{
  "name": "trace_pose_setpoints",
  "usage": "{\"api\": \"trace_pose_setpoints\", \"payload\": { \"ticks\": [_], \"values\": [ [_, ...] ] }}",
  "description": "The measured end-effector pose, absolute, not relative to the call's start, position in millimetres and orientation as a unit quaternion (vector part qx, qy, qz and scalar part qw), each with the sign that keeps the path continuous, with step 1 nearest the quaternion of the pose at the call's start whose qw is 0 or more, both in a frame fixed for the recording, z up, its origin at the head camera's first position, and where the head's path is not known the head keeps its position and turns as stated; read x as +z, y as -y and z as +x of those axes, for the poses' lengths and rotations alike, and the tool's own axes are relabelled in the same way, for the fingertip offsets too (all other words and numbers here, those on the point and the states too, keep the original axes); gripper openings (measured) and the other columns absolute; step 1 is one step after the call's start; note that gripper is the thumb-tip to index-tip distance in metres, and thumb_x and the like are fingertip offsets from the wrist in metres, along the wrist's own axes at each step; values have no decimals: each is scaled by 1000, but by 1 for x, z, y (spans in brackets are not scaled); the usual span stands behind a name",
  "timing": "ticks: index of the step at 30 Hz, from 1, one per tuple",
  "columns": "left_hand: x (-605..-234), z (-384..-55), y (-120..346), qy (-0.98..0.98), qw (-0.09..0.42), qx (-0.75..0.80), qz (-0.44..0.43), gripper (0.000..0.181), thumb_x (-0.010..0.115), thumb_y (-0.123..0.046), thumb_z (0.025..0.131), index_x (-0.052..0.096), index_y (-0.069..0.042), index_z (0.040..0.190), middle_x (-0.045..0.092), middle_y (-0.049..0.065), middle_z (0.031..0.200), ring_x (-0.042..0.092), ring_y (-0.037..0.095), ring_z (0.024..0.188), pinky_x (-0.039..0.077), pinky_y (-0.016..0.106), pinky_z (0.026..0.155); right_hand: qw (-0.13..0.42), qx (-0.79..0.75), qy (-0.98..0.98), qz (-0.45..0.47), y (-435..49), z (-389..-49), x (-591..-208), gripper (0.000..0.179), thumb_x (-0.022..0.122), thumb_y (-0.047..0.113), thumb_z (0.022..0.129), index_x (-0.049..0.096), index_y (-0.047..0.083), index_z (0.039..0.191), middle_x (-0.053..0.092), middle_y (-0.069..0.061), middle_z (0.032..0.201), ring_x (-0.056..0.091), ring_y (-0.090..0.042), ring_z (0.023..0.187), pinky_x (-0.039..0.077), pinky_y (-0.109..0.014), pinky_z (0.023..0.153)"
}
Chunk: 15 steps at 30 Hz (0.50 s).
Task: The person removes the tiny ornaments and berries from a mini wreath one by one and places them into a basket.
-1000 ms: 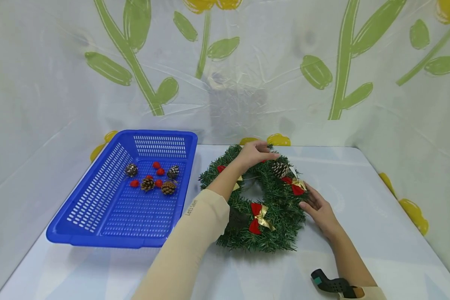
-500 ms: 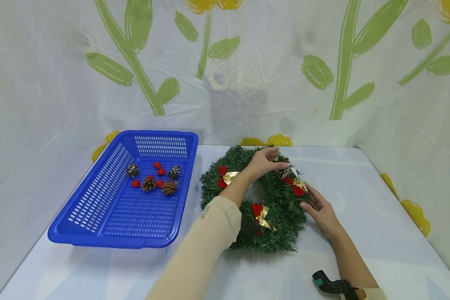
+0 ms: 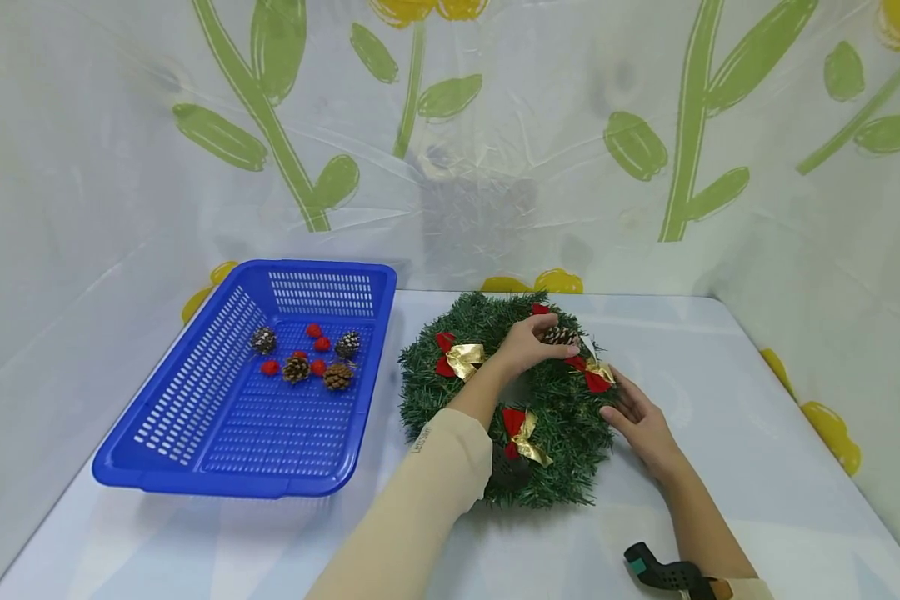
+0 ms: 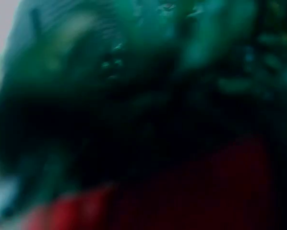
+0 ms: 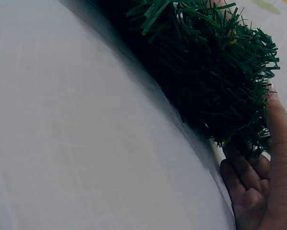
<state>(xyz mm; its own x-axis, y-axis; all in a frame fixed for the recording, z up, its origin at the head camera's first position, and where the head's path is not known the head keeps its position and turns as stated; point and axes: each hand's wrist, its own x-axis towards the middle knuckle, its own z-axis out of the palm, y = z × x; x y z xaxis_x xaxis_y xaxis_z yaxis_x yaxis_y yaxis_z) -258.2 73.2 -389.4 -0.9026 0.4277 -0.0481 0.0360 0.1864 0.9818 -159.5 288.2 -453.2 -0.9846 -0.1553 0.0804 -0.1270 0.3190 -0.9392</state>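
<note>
A green wreath (image 3: 435, 408) with red-and-gold bows lies flat on the table. On its upper right part sits a pinecone (image 3: 561, 335), with the fingers and thumb of my left hand (image 3: 527, 344) around it. My right hand (image 3: 648, 432) grips the wreath's right edge beside a red-and-gold bow (image 3: 597, 375). In the right wrist view, the fingers are partly tucked under the green needles, and the thumb lies on the outer side. Only blurred green and a red patch (image 4: 215, 191) show in the left wrist view.
A blue plastic basket (image 3: 217, 482) stands on the left, holding several pinecones (image 3: 296, 368) and small red pieces (image 3: 270, 367). The white table (image 3: 750, 425) ends at a wall covering (image 3: 495, 125) with a plant print.
My left hand has moved right and slightly nearer over the wreath, onto the pinecone. The left bow and a red piece at the top are uncovered. My right hand has stayed put.
</note>
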Motion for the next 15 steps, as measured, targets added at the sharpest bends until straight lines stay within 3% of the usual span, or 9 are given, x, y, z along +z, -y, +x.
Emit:
{"api": "trace_pose_setpoints", "payload": {
  "ticks": [9, 15],
  "values": [
    [-397, -255, -74, -764, 151, 614, 133, 64, 74, -26, 83, 47, -18, 140, 41, 4, 147, 38, 25, 135, 39, 41, 106, 8, -568, -818, -92, -287, -164, -453, 67, 54, 17, 97, 17, 15, 153, 16, -24, 154, 21, -48, 136, 34, -1, 89],
    [-400, -255, -74, -764, 141, 616, 134, 57, 74, -27, 83, 52, -17, 135, 48, 4, 140, 45, 24, 129, 43, 39, 101, 13, -563, -822, -83, -288, -162, -453, 68, 54, 18, 97, 16, 15, 153, 16, -24, 154, 22, -47, 137, 33, -1, 89]
  ]
}}
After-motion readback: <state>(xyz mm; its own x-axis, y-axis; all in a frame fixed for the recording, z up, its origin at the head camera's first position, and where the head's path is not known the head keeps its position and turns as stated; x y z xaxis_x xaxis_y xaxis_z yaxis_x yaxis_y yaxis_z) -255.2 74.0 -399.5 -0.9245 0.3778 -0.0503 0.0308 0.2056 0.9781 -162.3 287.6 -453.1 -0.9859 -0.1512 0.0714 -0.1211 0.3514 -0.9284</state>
